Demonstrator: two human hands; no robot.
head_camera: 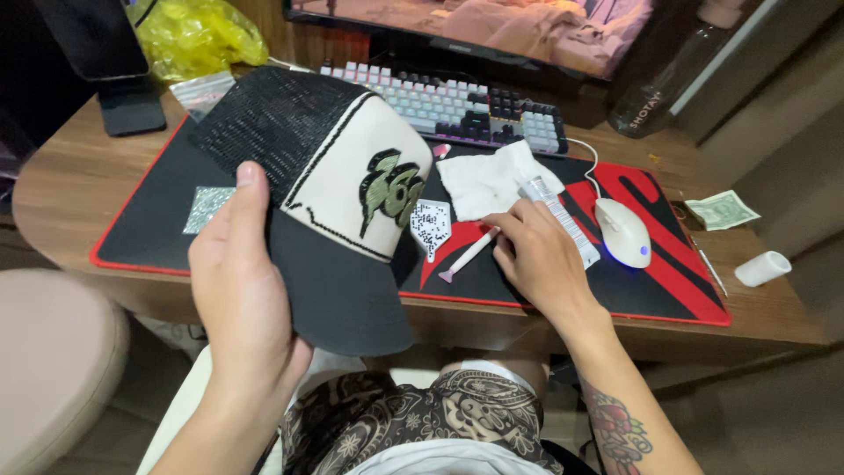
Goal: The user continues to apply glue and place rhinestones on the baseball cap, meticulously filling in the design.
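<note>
My left hand grips a trucker cap by its black brim; the cap has black mesh at the back and a cream front panel with a green embroidered patch. My right hand rests on the black and red desk mat, fingers closed around a slim white tube and touching a pink-tipped white stick. A small tray of tiny pale beads lies between the cap and my right hand. A crumpled white cloth sits just behind.
A white mouse lies right of my hand, a keyboard behind the cloth. A glittery square sheet is on the mat's left. A banknote, white cap, bottle, yellow bag and monitor ring the wooden desk.
</note>
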